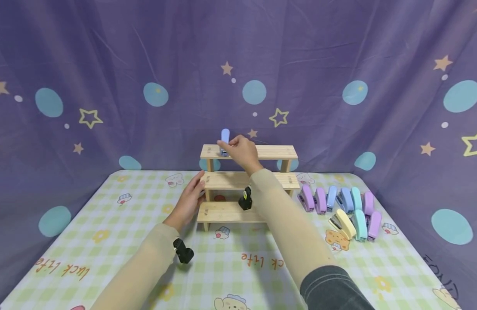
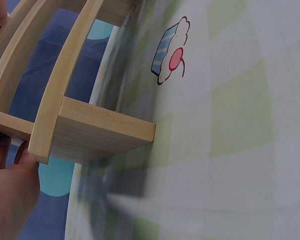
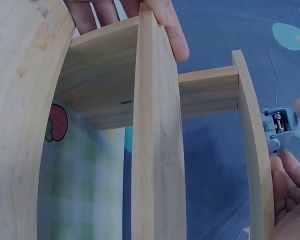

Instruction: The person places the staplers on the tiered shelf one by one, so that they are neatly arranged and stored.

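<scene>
My right hand (image 1: 244,151) pinches a small light-blue stapler (image 1: 225,137) between thumb and fingers. The stapler stands upright at the left part of the top board of a three-tier wooden shelf (image 1: 275,151). In the right wrist view, the end of the blue stapler (image 3: 282,131) sits right by the top board's surface, fingers below it. My left hand (image 1: 189,201) grips the shelf's left end at the middle tier. From the left wrist, the left hand (image 2: 12,195) shows at the end of the wooden shelf (image 2: 107,120), partly hidden behind the boards.
Several staplers in purple, blue, mint and a yellow one (image 1: 344,224) lie grouped on the right side of the checked tablecloth (image 1: 137,215). A purple curtain (image 1: 184,51) with stars and dots hangs behind the table. Black wrist cameras (image 1: 183,251) are strapped to both sleeves.
</scene>
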Tool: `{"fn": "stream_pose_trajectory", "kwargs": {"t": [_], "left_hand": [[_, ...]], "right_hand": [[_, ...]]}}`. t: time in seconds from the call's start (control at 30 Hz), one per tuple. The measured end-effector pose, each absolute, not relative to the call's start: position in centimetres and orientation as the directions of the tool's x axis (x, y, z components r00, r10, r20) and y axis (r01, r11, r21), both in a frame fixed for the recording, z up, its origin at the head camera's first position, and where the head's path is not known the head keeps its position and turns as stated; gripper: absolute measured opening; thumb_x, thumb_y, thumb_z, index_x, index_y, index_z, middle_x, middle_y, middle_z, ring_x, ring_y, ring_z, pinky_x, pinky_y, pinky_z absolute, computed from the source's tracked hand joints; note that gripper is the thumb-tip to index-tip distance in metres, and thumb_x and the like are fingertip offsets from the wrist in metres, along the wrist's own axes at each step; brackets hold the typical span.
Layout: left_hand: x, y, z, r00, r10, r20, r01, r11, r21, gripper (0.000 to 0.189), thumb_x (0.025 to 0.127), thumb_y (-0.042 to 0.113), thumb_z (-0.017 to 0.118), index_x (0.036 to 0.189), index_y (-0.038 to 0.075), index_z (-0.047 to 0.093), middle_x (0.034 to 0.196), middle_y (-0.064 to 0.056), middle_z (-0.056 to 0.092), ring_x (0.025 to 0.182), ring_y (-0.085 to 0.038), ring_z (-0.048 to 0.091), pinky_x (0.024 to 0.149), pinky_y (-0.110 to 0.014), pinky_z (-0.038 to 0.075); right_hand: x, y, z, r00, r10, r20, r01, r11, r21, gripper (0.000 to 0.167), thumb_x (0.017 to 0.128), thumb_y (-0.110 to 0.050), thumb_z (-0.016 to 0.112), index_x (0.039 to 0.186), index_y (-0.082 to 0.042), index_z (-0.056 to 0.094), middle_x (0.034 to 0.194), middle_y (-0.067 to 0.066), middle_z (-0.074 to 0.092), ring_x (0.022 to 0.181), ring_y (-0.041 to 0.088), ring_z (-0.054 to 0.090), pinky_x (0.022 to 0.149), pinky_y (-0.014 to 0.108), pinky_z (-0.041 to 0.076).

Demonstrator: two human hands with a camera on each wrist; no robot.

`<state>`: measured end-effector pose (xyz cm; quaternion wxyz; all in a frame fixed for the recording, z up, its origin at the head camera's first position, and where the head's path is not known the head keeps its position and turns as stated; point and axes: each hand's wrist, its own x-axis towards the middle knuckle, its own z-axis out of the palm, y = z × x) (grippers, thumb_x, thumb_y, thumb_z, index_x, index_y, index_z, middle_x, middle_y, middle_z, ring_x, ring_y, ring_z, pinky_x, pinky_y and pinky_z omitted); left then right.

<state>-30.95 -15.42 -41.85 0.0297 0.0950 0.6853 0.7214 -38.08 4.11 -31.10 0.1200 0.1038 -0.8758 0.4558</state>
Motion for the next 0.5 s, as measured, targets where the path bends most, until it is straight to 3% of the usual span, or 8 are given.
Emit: {"fn": "stream_pose_trajectory", "kwargs": {"t": [0.5], "left_hand": [[-31.06, -15.41, -42.00, -0.979, 0.174, 0.105, 0.094, -0.065, 0.993, 0.055, 0.111, 0.030, 0.036, 0.162, 0.023, 0.018, 0.164, -0.010, 0.019, 0.147, -0.029, 0.026, 0.119, -0.043, 0.026]], "right_hand": [[-37.88, 5.00, -31.20, -0.947, -0.104, 0.305, -0.315, 0.494, -0.810, 0.052, 0.090, -0.059, 0.067, 0.109, -0.011, 0.060, 0.097, 0.003, 0.064, 0.086, 0.019, 0.061, 0.077, 0.035, 0.052]]}}
